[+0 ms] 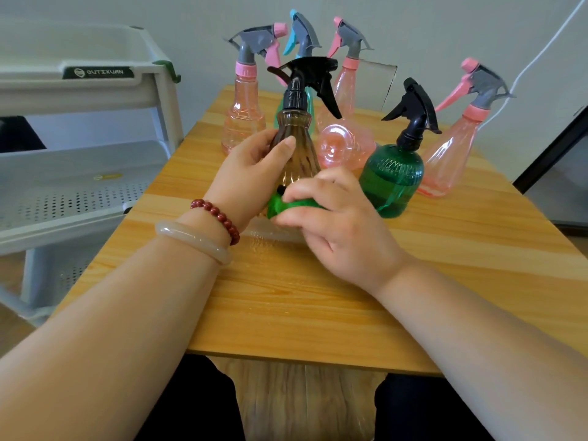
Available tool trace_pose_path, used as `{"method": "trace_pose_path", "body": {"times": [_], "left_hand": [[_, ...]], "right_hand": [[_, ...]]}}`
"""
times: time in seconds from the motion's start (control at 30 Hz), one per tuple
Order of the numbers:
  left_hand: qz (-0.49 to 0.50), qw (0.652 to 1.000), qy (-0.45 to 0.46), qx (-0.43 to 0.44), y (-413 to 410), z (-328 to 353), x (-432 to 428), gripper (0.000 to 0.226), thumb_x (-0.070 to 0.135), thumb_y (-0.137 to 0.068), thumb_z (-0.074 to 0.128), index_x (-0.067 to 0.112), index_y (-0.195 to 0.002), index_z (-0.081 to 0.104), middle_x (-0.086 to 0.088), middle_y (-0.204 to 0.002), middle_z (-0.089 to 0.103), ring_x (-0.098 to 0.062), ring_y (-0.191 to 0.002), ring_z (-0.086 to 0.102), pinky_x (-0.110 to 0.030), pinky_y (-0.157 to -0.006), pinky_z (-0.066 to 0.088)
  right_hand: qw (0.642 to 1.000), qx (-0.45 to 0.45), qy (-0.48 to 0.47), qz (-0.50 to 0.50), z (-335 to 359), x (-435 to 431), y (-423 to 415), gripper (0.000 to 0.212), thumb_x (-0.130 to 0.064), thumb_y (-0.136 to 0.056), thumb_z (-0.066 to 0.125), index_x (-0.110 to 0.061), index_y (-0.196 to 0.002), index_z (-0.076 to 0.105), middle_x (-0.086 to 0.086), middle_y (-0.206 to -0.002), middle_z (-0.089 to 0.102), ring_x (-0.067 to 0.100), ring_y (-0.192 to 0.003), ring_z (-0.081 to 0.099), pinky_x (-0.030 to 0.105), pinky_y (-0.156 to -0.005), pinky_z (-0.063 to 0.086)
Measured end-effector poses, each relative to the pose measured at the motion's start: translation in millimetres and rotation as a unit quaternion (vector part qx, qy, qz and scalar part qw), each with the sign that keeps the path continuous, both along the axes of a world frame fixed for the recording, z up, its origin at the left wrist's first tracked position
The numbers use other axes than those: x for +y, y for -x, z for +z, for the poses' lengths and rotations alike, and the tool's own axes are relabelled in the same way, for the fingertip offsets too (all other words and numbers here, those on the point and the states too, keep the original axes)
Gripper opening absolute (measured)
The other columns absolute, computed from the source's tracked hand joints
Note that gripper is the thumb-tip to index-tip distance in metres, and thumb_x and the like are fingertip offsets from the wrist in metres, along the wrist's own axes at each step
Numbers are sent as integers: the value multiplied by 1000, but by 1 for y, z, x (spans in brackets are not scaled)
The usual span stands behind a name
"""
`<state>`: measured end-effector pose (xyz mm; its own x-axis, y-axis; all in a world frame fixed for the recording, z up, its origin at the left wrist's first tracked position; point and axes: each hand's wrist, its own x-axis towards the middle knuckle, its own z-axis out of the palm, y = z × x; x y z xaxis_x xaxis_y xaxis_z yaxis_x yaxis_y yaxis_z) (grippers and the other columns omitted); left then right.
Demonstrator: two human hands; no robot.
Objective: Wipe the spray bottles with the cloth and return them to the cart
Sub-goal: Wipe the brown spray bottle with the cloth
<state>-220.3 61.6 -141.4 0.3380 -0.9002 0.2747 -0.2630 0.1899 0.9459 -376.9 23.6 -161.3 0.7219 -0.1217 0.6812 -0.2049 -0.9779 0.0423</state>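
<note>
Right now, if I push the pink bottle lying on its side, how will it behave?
The pink bottle would probably roll: it lies on its round body. It looks empty, so likely light, and could bump the green spray bottle nearby.

The cart (79, 173) stands left of the table (318, 297). Three bottles (243, 116) stand along the table's far edge, and a fourth bottle (451, 154) stands at the far right. Before them the left hand (251, 173) grips the held bottle (299, 148) upright. The right hand (337, 224) pinches the cloth (280, 206) against its lower part. To its right a tipped bottle (343, 144) lies on its side, with a squat bottle (393, 179) just before it
</note>
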Motion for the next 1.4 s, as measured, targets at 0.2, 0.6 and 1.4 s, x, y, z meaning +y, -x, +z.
{"method": "trace_pose_path", "body": {"times": [0.2, 0.6, 1.4], "left_hand": [[1, 1000, -2, -6, 2, -1, -2, 27, 38, -100, 49, 25, -115, 66, -9, -107, 71, -27, -102, 65, -52, -94, 52], [-14, 999, 2, 32, -1, -2, -2, 20, 34, -101, 50, 27, -111, 66, -23, -109, 66, -24, -79, 56, -48, -70, 50], [-5, 997, -1, 78, -2, -3, -4, 18, 30, -100, 54, 30, -114, 66, 4, -102, 75, -15, -99, 70, -43, -94, 55]], "right_hand": [[999, -34, -7, -13, 8, -6, 6, 24, -2, -95, 54, -7, -96, 77, 12, -104, 68, 27, -94, 50, 30, -89, 42], [962, -152, -213, -81, 9, 0, 0, 19, -3, -89, 64, -14, -100, 75, -15, -103, 59, -5, -104, 52, 11, -96, 37], [894, -213, -375, -118, 30, -23, -31, 22, -10, -96, 58, -31, -99, 63, -28, -99, 57, -18, -99, 50, 2, -88, 37]]}}
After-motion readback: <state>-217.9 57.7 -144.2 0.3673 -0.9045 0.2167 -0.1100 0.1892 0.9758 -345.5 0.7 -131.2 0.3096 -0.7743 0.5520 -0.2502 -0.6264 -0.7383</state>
